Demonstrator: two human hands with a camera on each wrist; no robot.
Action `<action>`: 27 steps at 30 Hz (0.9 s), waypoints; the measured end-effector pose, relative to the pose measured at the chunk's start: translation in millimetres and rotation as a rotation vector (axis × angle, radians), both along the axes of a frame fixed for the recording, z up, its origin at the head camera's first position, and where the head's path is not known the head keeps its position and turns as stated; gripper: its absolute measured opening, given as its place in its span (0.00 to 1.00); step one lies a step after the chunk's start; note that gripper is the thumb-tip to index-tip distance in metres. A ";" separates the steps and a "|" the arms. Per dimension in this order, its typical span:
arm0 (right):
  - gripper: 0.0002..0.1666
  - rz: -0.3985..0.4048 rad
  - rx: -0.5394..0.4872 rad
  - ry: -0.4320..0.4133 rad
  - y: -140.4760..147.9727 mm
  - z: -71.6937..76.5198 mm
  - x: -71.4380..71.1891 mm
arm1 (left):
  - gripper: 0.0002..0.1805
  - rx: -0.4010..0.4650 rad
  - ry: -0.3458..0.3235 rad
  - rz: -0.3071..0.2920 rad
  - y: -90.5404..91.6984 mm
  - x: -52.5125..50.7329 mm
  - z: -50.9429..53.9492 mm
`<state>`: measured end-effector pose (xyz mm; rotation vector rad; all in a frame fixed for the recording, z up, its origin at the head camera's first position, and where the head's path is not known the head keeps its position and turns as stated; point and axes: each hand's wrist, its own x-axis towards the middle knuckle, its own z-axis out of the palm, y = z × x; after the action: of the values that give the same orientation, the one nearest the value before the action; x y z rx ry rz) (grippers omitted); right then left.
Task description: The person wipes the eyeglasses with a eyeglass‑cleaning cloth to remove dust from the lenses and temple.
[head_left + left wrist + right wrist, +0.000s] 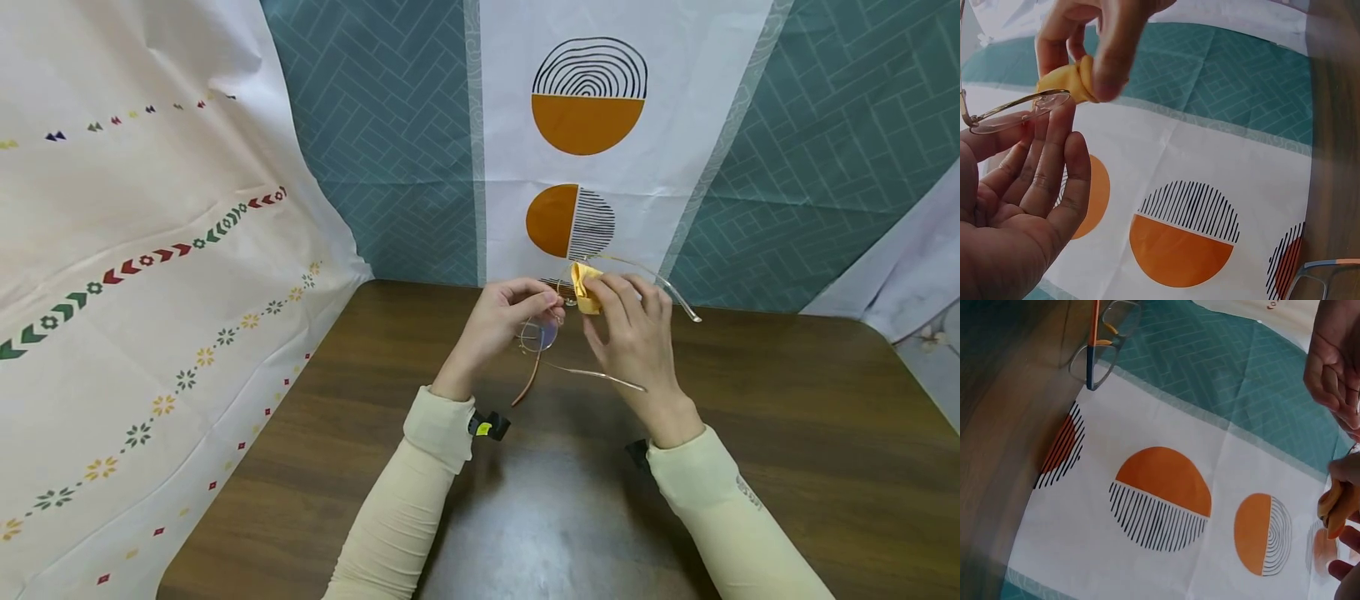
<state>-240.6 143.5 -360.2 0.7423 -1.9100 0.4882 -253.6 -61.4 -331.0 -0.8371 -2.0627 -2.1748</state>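
My left hand (498,321) pinches a pair of thin gold-rimmed eyeglasses (1022,100) by the frame, raised above the table. One of their temples (675,296) sticks out to the right past my other hand. In my right hand (637,333) is a folded yellow cloth (587,287), gripped between thumb and fingers. The left wrist view has this cloth (1063,81) against the rim of a lens. At the right edge of the right wrist view, the cloth (1338,509) shows between my fingers, while the held glasses are mostly cut off.
A second pair of eyeglasses (1090,369), with orange and dark temples, sits on the brown wooden table (337,417) beyond my hands. A patterned curtain (375,125) hangs behind the table, and a white embroidered cloth (150,292) lines the left side.
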 end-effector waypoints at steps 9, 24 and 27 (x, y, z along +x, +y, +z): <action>0.23 0.090 -0.198 -0.044 -2.8 3.5 1.5 | 0.09 -0.021 0.016 -0.036 2.8 1.3 0.2; 0.17 0.153 -0.201 -0.149 -7.4 7.3 4.6 | 0.08 -0.086 0.076 -0.004 4.9 -1.4 -6.1; 0.18 0.167 -0.172 -0.179 -6.8 8.3 6.4 | 0.08 -0.107 0.084 0.005 5.0 -1.3 -5.7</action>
<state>-234.2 136.7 -351.9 0.7690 -1.9489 0.8370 -254.9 -56.3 -336.7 -0.9143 -2.1543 -2.0050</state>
